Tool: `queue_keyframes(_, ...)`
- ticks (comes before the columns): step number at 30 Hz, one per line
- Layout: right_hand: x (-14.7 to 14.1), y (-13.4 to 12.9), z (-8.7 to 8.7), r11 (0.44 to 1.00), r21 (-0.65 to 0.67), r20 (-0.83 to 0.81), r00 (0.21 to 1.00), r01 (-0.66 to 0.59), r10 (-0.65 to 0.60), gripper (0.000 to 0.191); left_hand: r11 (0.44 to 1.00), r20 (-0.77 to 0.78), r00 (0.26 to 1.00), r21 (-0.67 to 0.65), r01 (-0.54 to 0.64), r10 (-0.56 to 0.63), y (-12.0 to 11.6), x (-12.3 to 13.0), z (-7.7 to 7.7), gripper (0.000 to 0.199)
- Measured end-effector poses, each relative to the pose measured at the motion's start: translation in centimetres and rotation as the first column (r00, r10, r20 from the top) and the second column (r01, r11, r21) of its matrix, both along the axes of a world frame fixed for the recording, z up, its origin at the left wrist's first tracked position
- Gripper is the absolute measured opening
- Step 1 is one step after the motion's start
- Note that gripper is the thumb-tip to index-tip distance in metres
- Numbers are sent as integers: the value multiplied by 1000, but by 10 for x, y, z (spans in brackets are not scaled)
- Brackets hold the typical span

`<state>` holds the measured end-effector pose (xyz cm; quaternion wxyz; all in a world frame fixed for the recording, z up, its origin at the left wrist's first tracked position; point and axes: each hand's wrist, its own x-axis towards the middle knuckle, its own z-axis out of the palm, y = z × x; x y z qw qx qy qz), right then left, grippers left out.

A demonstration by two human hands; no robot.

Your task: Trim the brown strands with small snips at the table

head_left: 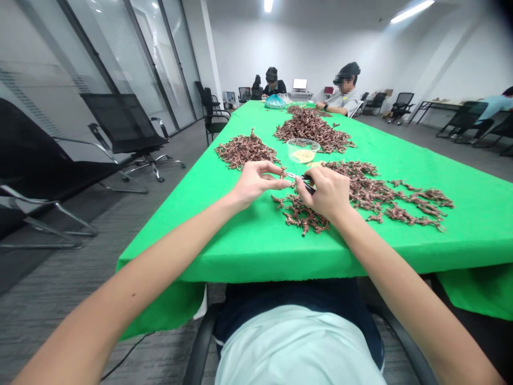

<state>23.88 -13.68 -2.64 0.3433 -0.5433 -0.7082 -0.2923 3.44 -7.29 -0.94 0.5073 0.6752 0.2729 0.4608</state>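
My right hand (325, 193) is shut on small black-handled snips (301, 181), their metal tip pointing left toward my left hand (255, 184). The left thumb and fingers are spread, with a small brown plastic piece (282, 171) at the fingertips; I cannot tell whether they grip it. Below both hands lies a loose heap of brown plastic figures (301, 215). A longer spread of the same figures (372, 192) runs off to the right. Both heaps rest on a green cloth-covered table (192, 235).
Further brown heaps (245, 151) (312, 131) lie ahead, beside a clear plastic bowl (303, 151) holding yellowish pieces. A blue bag (275, 101) sits far along the table. Two co-workers (342, 91) (272, 83) sit at its far end. Black office chairs (120, 125) stand to the left.
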Motion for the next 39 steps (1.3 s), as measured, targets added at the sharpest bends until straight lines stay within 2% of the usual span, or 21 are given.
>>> queue_keyframes(12, -2, -1, 1, 999, -47, -12, 1000, 6, -7, 44, 1000, -5, 1000, -3, 0, 0, 0, 1, -1, 53)
queue_keyframes(15, -4, -1, 3, 994, -109, -90, 996, -20, 10, 45, 999, 13, 1000, 44, -5, 4, -1, 1, -2, 53)
queue_keyframes(17, -5, -1, 8, 977, -187, -191, 980, -97, 60, 49, 994, 1, 1000, 104, -18, 18, 0, 0, -2, 53)
queue_keyframes(19, -6, -1, 14, 924, -297, -335, 932, -242, 136, 56, 987, -22, 999, 159, -32, 36, 1, -1, -3, 53)
queue_keyframes(21, -5, 0, 20, 820, -406, -497, 851, -403, 171, 60, 982, -35, 998, 184, -36, 43, 2, -2, -4, 53)
queue_keyframes(23, -3, 0, 23, 740, -463, -603, 785, -489, 142, 61, 985, -24, 999, 172, -27, 31, 4, -2, -5, 54)
queue_keyframes(24, -2, 0, 24, 732, -464, -620, 773, -499, 134, 60, 988, -11, 1000, 155, -17, 19, 4, -2, -6, 54)
queue_keyframes(25, 0, 1, 23, 752, -447, -611, 779, -484, 139, 59, 991, 4, 1000, 132, -5, 5, 4, -2, -6, 55)
queue_keyframes(26, 2, 1, 21, 795, -411, -575, 804, -445, 152, 58, 994, 19, 1000, 106, 9, -11, 4, -1, -6, 55)
queue_keyframes(28, 6, 2, 16, 903, -297, -434, 887, -309, 161, 52, 998, 38, 999, 51, 34, -36, 4, 0, -5, 57)
queue_keyframes(30, 9, 2, 11, 975, -153, -253, 960, -160, 118, 45, 999, 48, 998, 9, 46, -46, 5, 0, -4, 56)
queue_keyframes(32, 12, 2, 7, 996, -42, -90, 993, -76, 72, 42, 998, 51, 997, -20, 55, -54, 5, -1, -3, 53)
queue_keyframes(34, 12, 2, 5, 999, 19, 33, 998, -50, 50, 41, 997, 38, 997, -41, 63, -61, 4, -2, -2, 50)
queue_keyframes(39, 12, 0, 6, 998, 53, 174, 984, -39, 29, 40, 994, 4, 996, -67, 89, -89, 2, -4, -1, 48)
